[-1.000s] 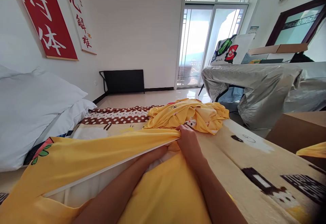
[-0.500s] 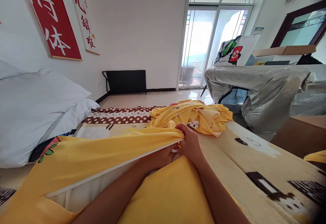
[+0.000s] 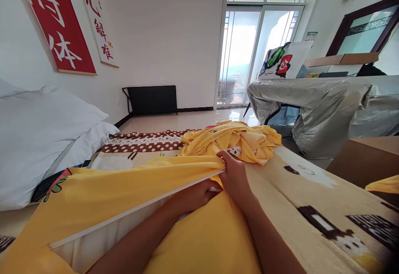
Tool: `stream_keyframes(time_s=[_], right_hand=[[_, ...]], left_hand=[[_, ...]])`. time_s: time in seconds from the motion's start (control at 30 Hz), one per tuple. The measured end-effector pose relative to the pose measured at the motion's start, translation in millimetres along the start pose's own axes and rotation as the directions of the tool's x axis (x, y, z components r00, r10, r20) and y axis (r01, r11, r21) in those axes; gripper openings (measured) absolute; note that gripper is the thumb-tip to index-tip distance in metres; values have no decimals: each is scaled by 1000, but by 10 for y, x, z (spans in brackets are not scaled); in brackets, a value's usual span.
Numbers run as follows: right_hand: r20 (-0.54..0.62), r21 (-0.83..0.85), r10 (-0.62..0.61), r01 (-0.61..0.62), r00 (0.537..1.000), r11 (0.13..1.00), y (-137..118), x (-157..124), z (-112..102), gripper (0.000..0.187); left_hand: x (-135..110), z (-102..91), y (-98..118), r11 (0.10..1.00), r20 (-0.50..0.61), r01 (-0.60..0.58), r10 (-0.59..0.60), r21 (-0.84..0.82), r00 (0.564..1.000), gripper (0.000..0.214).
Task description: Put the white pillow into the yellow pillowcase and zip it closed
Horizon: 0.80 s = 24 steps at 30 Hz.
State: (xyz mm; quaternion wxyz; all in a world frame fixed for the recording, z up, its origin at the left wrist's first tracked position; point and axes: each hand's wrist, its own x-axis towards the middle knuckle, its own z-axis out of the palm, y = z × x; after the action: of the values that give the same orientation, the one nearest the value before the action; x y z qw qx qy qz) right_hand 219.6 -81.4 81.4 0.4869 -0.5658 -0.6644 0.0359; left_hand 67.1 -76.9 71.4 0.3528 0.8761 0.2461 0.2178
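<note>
A yellow pillowcase (image 3: 124, 184), with a red and green print at its left corner, lies in front of me. Its long side opening gapes, and a white pillow (image 3: 102, 240) shows inside. My left hand (image 3: 205, 191) reaches through the opening to its far end, with fingers curled on a bit of white that looks like the pillow; its fingertips are partly hidden. My right hand (image 3: 232, 170) pinches the gathered far end of the pillowcase's edge, close beside the left. Both forearms come from below, and the yellow cloth bulges between them.
A crumpled yellow cloth (image 3: 230, 139) lies just beyond my hands on the patterned beige blanket (image 3: 280, 195). White pillows (image 3: 52, 132) are piled at left. A cardboard box (image 3: 368, 161) stands at right, near a silver-covered table (image 3: 330, 112). A black folded panel (image 3: 152, 99) leans against the wall.
The left hand has shifted slightly down and away from the right hand. The right hand keeps its pinch on the pillowcase. The view has turned a little to the right.
</note>
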Motion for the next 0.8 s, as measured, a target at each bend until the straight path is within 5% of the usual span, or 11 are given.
stream_keyframes(time_s=[0.1, 0.33, 0.53, 0.8], right_hand=[[80, 92, 10, -18, 997, 996, 26, 27, 19, 29], [230, 423, -13, -87, 973, 902, 90, 62, 57, 20], [109, 288, -25, -8, 994, 958, 69, 67, 38, 31], [198, -36, -72, 80, 978, 996, 132, 80, 18, 26]], left_hand=[[-3, 4, -3, 998, 21, -50, 50, 40, 999, 26], [38, 77, -21, 983, -166, -123, 145, 138, 975, 24], [101, 168, -277, 991, -384, 119, -85, 65, 919, 31], [74, 136, -218, 978, -354, 197, -206, -62, 912, 45]])
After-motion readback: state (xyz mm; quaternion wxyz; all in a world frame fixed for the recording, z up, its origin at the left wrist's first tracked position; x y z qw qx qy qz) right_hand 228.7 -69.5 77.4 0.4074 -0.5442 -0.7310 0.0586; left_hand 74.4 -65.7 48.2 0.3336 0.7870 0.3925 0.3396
